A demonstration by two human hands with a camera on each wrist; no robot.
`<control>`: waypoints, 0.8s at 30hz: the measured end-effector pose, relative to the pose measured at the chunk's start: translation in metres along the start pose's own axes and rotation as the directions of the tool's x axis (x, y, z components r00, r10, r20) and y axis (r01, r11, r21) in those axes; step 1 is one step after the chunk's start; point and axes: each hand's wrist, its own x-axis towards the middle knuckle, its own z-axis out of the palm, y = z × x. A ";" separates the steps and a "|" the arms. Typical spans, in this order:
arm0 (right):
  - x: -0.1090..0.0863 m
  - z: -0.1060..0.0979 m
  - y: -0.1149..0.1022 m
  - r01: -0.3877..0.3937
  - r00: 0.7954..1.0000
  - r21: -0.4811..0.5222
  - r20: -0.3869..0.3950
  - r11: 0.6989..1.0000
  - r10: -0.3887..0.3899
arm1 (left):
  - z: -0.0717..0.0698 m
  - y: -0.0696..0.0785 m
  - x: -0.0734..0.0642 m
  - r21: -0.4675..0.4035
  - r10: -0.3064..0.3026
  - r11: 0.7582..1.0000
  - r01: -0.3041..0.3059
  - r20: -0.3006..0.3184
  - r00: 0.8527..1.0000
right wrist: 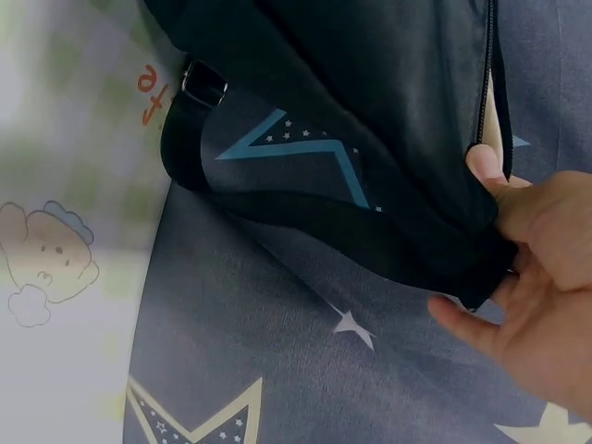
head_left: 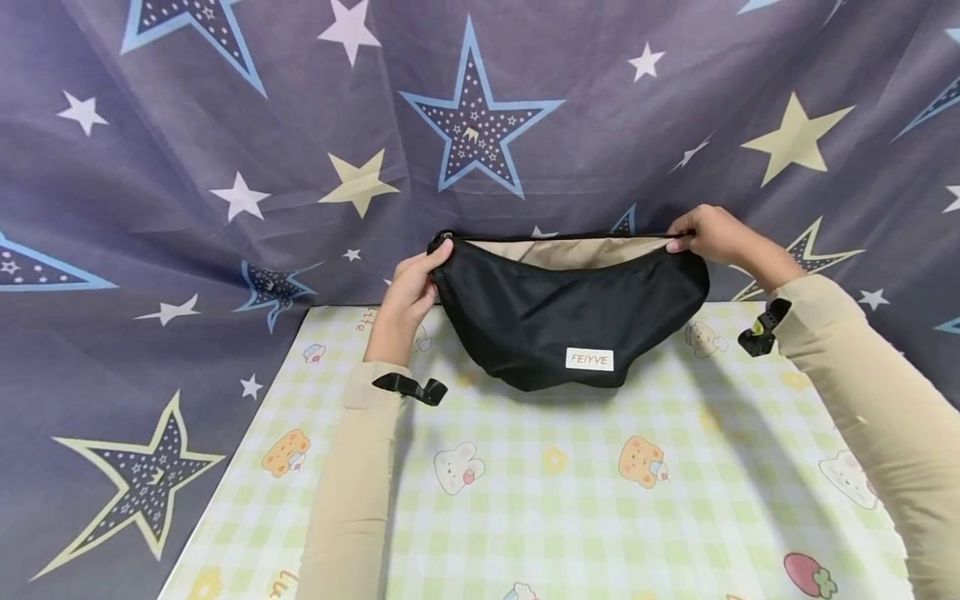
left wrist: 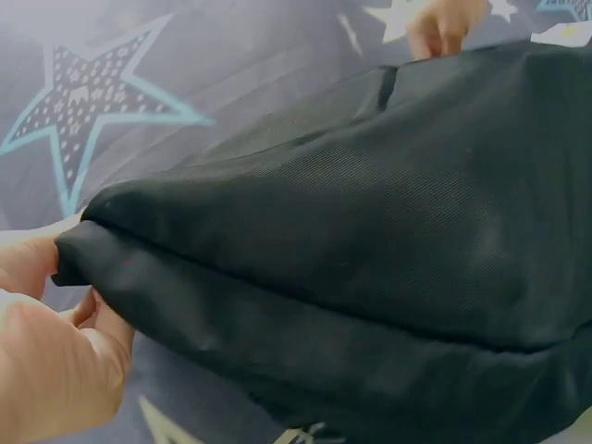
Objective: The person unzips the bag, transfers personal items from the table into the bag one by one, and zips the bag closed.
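Note:
A black fabric crossbody bag (head_left: 540, 321) with a white "FEIYVE" label hangs above the table between both hands, its zipped top parted on a beige lining (head_left: 570, 252). My left hand (head_left: 411, 287) pinches the bag's upper left corner, thumb in front. At the opposite upper corner, my right hand (head_left: 708, 237) grips the edge beside the opening. The right wrist view shows the zipper teeth and the right thumb at the opening's end. Below the bag there, a black strap (right wrist: 305, 211) with a buckle (right wrist: 204, 83) loops down. The bag's inside bottom is hidden.
Under the bag lies a table with a green-and-white checked cloth (head_left: 555, 517) printed with cartoon animals. A dark grey curtain (head_left: 300, 108) with stars hangs right behind the table and along its left side.

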 end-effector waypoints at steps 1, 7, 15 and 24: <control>0.000 0.000 0.001 -0.001 1.000 -0.001 0.005 1.000 0.001 | 0.002 -0.001 0.000 -0.021 -0.001 1.000 0.001 0.002 1.000; -0.002 -0.008 0.000 -0.004 0.999 -0.009 -0.053 1.000 0.004 | 0.011 0.000 -0.006 0.020 0.056 0.998 -0.057 0.043 0.997; -0.021 -0.028 -0.001 -0.032 0.977 -0.025 -0.214 0.999 0.025 | 0.011 0.000 -0.017 0.205 0.185 0.954 -0.220 0.177 0.967; -0.019 -0.005 0.023 -0.046 0.999 0.024 0.000 0.999 0.046 | 0.009 -0.023 -0.003 0.205 0.114 0.969 -0.134 0.105 0.988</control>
